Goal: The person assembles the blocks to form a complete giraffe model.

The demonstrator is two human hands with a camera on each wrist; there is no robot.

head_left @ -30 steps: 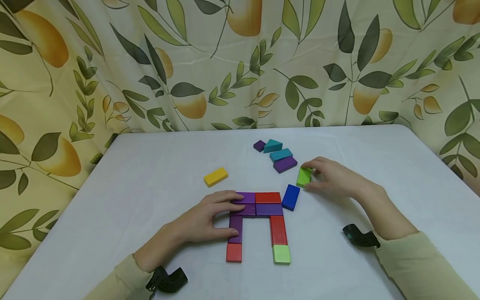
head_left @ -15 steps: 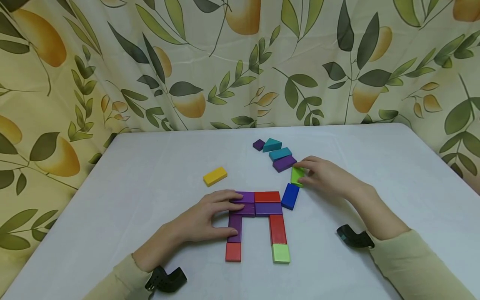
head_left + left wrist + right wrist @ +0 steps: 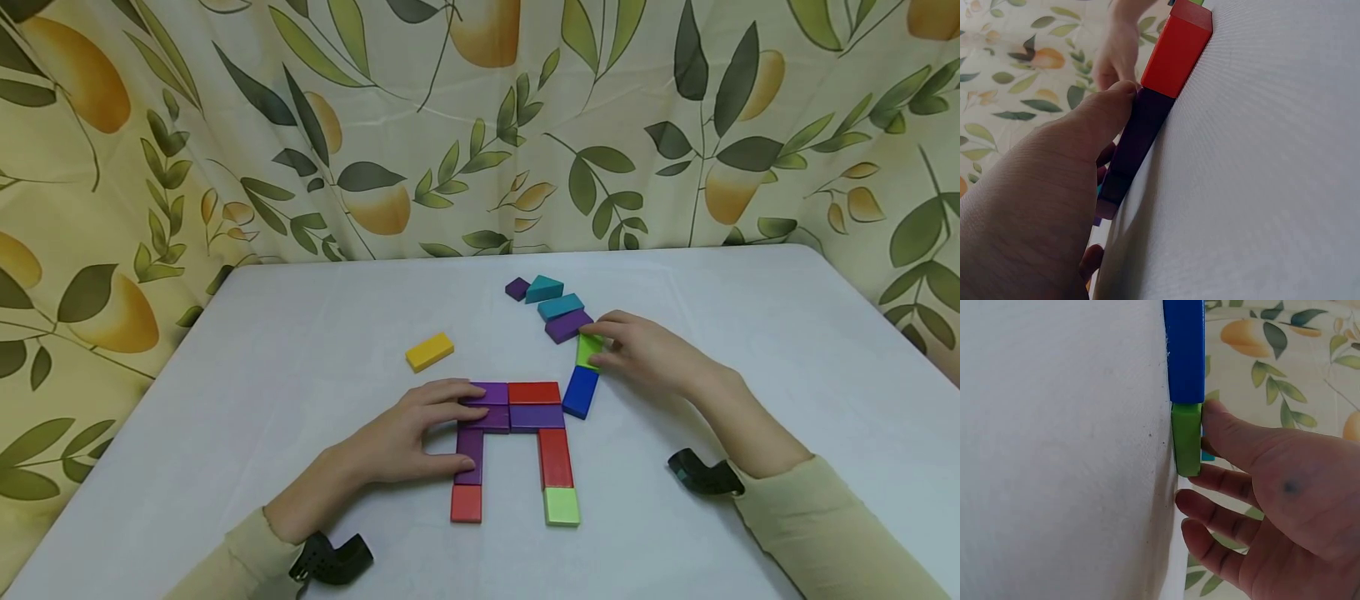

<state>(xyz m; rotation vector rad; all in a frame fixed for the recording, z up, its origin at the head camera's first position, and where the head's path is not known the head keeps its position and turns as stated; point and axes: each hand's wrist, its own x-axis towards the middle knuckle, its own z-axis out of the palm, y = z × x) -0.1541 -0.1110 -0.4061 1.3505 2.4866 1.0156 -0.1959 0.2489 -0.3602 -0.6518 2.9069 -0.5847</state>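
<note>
One blue block (image 3: 581, 392) abuts the pinched green block (image 3: 1187, 440).

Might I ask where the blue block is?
In the head view, the blue block lies right of centre, against the near end of the green block the right hand pinches.

I was at a white-covered table (image 3: 225, 417) that spread across the lower half of the head view, somewhere indoors by the look of it; whether in a home or a studio, I could not tell. A cream cloth (image 3: 450, 133) printed with orange fruit and green leaves hung along the top of the frame and down both sides, like a backdrop. The black devices (image 3: 333, 560) I wore, at lower left and lower right, suggested a recording corner, and small coloured blocks (image 3: 536, 417) lay about the middle.
</note>
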